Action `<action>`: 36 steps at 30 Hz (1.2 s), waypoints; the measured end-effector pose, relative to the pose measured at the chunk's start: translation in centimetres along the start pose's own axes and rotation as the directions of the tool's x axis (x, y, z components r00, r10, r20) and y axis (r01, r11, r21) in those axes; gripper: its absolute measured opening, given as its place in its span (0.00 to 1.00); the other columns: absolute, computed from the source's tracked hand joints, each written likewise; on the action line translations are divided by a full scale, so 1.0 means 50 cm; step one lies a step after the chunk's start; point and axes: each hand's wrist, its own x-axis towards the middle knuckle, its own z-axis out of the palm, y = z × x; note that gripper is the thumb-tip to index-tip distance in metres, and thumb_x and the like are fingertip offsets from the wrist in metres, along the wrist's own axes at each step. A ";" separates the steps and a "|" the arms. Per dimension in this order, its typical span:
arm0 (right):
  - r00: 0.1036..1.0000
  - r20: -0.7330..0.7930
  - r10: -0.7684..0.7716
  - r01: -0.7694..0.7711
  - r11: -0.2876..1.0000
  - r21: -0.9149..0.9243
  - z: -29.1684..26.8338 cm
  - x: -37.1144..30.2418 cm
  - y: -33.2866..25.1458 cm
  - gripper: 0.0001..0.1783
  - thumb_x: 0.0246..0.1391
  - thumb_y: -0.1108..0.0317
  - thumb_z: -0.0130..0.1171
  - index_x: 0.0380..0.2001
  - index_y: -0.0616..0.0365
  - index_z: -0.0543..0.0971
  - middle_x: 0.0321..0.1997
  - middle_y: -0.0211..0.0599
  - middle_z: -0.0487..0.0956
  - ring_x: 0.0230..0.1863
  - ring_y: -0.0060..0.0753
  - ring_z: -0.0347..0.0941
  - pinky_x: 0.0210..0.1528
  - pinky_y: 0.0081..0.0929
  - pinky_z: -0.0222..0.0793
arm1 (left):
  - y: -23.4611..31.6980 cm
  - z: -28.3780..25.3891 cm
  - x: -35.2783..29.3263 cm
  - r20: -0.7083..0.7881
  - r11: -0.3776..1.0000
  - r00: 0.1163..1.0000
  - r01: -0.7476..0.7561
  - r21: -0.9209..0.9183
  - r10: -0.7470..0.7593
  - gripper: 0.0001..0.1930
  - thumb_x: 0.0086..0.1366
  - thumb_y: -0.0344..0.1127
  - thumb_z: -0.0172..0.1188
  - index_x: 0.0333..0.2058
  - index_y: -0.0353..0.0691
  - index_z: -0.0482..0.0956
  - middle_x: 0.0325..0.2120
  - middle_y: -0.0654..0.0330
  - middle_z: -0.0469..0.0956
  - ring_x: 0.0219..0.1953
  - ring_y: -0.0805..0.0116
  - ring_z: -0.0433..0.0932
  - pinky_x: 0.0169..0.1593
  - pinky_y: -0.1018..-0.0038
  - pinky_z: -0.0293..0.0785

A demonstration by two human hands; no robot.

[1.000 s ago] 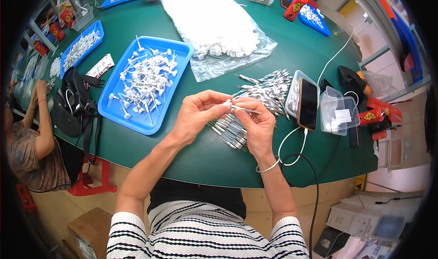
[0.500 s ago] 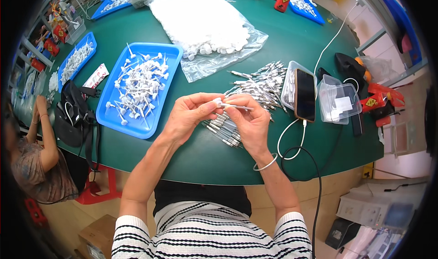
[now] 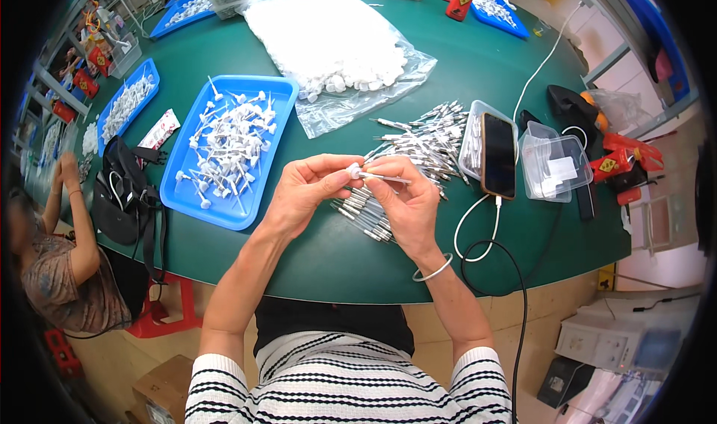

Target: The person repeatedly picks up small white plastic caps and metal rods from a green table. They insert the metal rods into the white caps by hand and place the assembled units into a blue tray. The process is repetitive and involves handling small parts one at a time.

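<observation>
My left hand (image 3: pixel 305 192) pinches a small white plastic cap (image 3: pixel 354 170) between thumb and fingertips. In my right hand (image 3: pixel 409 204) is a thin metal-and-white rod (image 3: pixel 388 177), whose left end meets the cap. Both hands are held close together above the green table. Just beyond and under the right hand lies a loose pile of similar slim rods (image 3: pixel 429 142), with a neater row (image 3: pixel 366 213) of them below the fingers. To the left, a blue tray (image 3: pixel 172 192) holds many rods with white caps fitted.
A large clear bag (image 3: pixel 321 122) of white caps lies at the back. On the right, a phone (image 3: pixel 498 155) rests against a clear box of rods (image 3: pixel 472 144), near an open clear container (image 3: pixel 534 174) and cables (image 3: pixel 489 254). A black bag (image 3: pixel 119 189) and a seated person (image 3: pixel 75 275) are leftward.
Both hands stay nearly in place, the cap still against the rod. The fingers have shifted slightly, and more of the white cap shows. The whole view has moved a little.
</observation>
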 end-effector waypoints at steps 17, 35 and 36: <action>1.000 -0.029 -0.003 0.001 0.998 -0.068 0.002 -0.003 0.007 0.05 0.52 0.77 0.62 0.34 0.62 0.79 0.39 0.37 0.78 0.40 0.26 0.75 0.44 0.22 0.71 | -0.014 -0.002 -0.003 -0.006 0.997 0.997 -0.075 0.020 0.076 0.13 0.62 0.30 0.61 0.45 0.32 0.78 0.37 0.57 0.81 0.39 0.73 0.80 0.41 0.79 0.78; 0.976 0.014 -0.216 0.202 0.886 -0.418 0.004 0.000 -0.006 0.08 0.46 0.78 0.65 0.31 0.59 0.79 0.35 0.38 0.80 0.39 0.36 0.75 0.42 0.29 0.70 | -0.017 0.009 -0.010 -0.041 0.987 0.987 -0.150 0.060 0.153 0.12 0.61 0.26 0.63 0.43 0.30 0.78 0.37 0.57 0.81 0.39 0.76 0.79 0.44 0.80 0.76; 0.977 0.010 -0.211 0.197 0.894 -0.403 0.004 0.000 -0.005 0.08 0.46 0.78 0.65 0.31 0.59 0.79 0.36 0.38 0.80 0.39 0.35 0.75 0.42 0.29 0.70 | -0.018 0.011 -0.011 -0.047 0.984 0.985 -0.161 0.072 0.164 0.12 0.61 0.26 0.63 0.43 0.30 0.78 0.37 0.57 0.81 0.39 0.76 0.79 0.45 0.80 0.76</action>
